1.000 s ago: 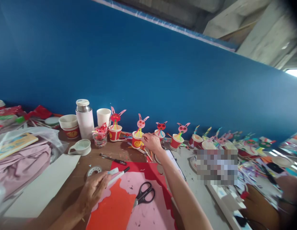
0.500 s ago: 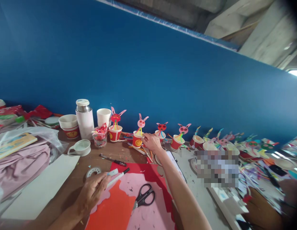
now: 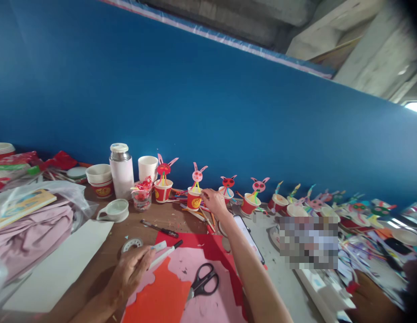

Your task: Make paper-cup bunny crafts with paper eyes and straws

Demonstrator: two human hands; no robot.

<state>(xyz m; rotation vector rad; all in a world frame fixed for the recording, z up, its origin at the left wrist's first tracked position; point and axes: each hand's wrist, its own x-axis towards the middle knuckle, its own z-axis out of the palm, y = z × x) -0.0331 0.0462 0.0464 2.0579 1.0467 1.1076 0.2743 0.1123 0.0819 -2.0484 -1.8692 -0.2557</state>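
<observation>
A red paper cup (image 3: 194,204) stands at the back of the table, a pink paper rabbit head (image 3: 197,175) on yellow stems rising from it. My right hand (image 3: 214,202) reaches forward with its fingers closed at the cup's right rim. My left hand (image 3: 134,267) rests low on the table, fingers curled together. At its fingertips lie a pale blue-and-white stick (image 3: 159,246) and a white marker with a black cap (image 3: 166,252); whether it grips either is hidden. Black-handled scissors (image 3: 205,280) lie on pink paper (image 3: 203,309), beside orange paper (image 3: 158,294).
Similar rabbit cups (image 3: 250,203) line the blue wall (image 3: 208,103). On the left stand a white thermos (image 3: 121,175), a mug (image 3: 116,211), stacked cups (image 3: 100,181) and a glass of red scraps (image 3: 141,197). A phone (image 3: 247,237) lies by my right forearm, a tape roll (image 3: 132,244) by my left hand.
The view has shifted slightly, so most of the table sits a little lower. My right hand stays at the cup's rim, and my left hand keeps its place beside the marker.
</observation>
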